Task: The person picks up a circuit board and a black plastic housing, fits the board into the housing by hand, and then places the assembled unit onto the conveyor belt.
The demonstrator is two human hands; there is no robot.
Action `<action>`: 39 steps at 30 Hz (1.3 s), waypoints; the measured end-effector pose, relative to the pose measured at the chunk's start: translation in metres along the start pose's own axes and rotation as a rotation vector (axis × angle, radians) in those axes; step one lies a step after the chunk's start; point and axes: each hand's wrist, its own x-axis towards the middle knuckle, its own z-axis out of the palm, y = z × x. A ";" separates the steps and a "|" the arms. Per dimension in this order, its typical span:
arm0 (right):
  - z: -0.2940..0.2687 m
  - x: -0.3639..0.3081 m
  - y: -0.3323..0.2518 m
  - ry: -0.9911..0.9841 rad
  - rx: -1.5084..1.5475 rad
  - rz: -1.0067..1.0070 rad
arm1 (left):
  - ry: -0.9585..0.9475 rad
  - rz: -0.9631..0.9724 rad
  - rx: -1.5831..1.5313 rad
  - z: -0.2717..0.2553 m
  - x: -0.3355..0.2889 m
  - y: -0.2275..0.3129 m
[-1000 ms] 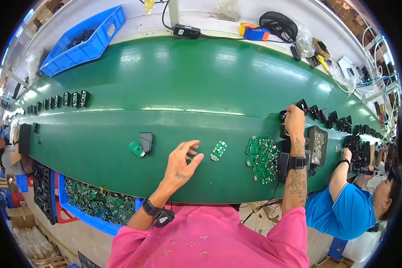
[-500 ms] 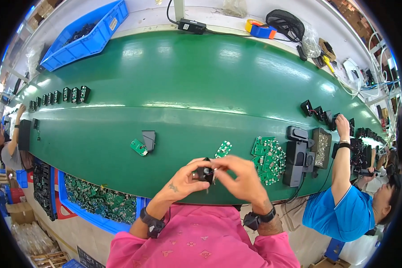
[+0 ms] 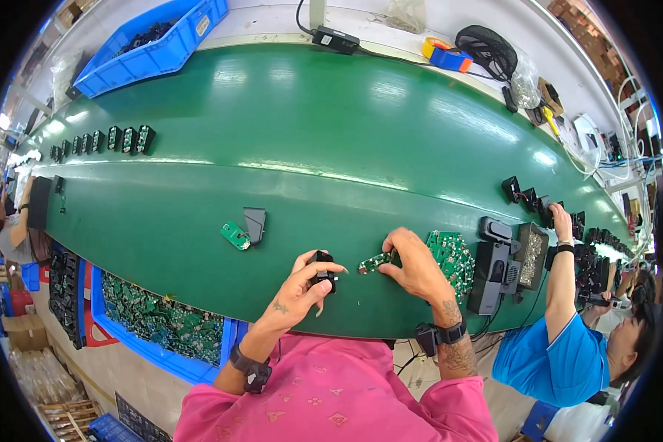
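Note:
My left hand (image 3: 296,293) grips a small black plastic housing (image 3: 321,274) above the near edge of the green bench. Thumb and fingers of my right hand (image 3: 418,269) pinch a small green circuit board (image 3: 373,264), a little to the right of the housing and apart from it. Right beside that hand lies a pile of green circuit boards (image 3: 455,259). Farther left on the bench, another green board (image 3: 235,236) rests against a dark grey housing (image 3: 255,224).
Right of the pile stand a dark grey device (image 3: 486,276) and a tray of small metal parts (image 3: 532,259). A co-worker in blue (image 3: 549,361) reaches toward black housings (image 3: 527,197). Board-fitted housings (image 3: 130,140) line the left; a blue bin (image 3: 177,365) of boards sits below the bench edge.
My hands were together at the black housing and are now apart. My right hand has moved right and taken hold of the circuit board lying there. The view has shifted slightly.

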 end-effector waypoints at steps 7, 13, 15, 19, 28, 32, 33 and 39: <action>0.015 -0.018 -0.011 0.053 0.807 0.338 | 0.144 0.065 0.261 0.012 0.005 0.002; 0.021 -0.029 -0.043 0.075 1.233 0.184 | 0.173 0.347 0.601 0.009 0.017 -0.011; 0.025 -0.031 -0.048 0.083 1.257 0.187 | 0.159 0.297 0.540 0.018 0.016 0.000; 0.032 -0.029 -0.048 0.165 1.284 0.235 | 0.088 0.238 0.480 0.025 0.014 0.012; 0.043 -0.027 -0.053 0.161 1.306 0.286 | 0.059 0.195 0.334 0.025 0.013 0.011; 0.047 -0.025 -0.053 0.190 1.285 0.301 | 0.110 0.193 -0.070 0.037 0.011 0.013; 0.049 -0.026 -0.052 0.192 1.286 0.301 | 0.108 0.194 -0.069 0.036 0.011 0.014; 0.049 -0.024 -0.059 0.403 0.703 0.148 | 0.033 0.032 -0.013 0.026 0.019 0.003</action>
